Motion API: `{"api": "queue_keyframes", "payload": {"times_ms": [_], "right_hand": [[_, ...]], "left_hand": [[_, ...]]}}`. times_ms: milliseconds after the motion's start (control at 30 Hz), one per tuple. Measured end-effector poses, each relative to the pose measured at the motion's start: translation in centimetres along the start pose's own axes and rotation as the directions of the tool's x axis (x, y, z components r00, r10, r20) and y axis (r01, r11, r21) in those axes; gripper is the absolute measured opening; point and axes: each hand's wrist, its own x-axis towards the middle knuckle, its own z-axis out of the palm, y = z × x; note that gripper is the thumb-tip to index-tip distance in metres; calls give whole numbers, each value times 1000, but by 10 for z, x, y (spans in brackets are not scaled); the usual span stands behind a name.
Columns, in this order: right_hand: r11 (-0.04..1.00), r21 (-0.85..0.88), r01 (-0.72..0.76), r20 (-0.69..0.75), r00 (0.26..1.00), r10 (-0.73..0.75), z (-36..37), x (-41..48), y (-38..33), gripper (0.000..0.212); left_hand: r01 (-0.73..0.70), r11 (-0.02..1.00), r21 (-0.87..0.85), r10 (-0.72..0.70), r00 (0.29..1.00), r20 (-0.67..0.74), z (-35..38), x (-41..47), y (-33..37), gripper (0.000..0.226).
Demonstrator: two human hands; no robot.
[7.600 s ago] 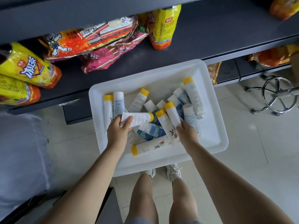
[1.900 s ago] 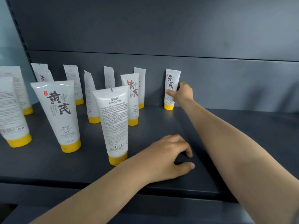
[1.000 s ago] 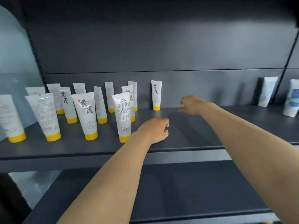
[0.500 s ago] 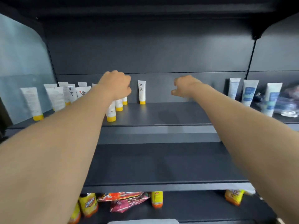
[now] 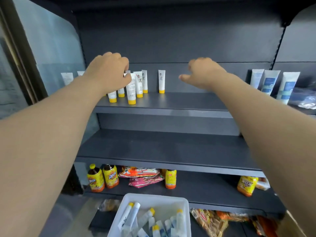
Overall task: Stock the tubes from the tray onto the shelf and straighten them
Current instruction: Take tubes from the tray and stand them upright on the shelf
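White tubes with yellow caps [image 5: 135, 85] stand caps down in a cluster on the upper dark shelf [image 5: 184, 100]. One more tube [image 5: 161, 81] stands alone just to their right. My left hand [image 5: 109, 72] hovers in front of the cluster with its fingers curled and nothing in it, hiding several tubes. My right hand [image 5: 201, 72] is in the air to the right of the lone tube, thumb out, holding nothing. The white tray [image 5: 186, 211] sits at the bottom with several tubes [image 5: 148, 221] lying loose in it.
Blue-and-white tubes [image 5: 271, 82] stand at the right end of the upper shelf. The middle shelf [image 5: 162, 147] is bare. Yellow drink bottles [image 5: 102, 177] and snack bags [image 5: 142, 177] fill the lower shelf. A glass panel [image 5: 51, 48] closes the left side.
My view has pulled back and tilted down, so the lower shelves and the tray now show. Both hands stay raised and empty in front of the upper shelf.
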Motion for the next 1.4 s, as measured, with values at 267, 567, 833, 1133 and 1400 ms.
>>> {"api": "queue_keyframes", "payload": {"times_ms": [267,567,833,1133,1400], "right_hand": [[1000,7,27,-50,998,-27,26,-24,-31,55],[998,-68,-9,-222,975,-6,100,-34,-71,54],[989,-149,-7,-177,984,-20,192,-84,-99,54],[997,-30,-70,144,987,73,332,-148,-107,51],[994,32,-105,525,848,73,470,-241,-97,45]], "left_hand": [[8,995,-96,-23,989,-148,14,-34,-27,30],[-70,976,-206,16,967,-254,85,-59,-91,37],[-194,895,-402,160,980,-116,188,-125,-66,34],[-86,832,-548,314,888,337,307,-230,-18,36],[59,847,-528,326,725,606,397,-332,22,32]]}}
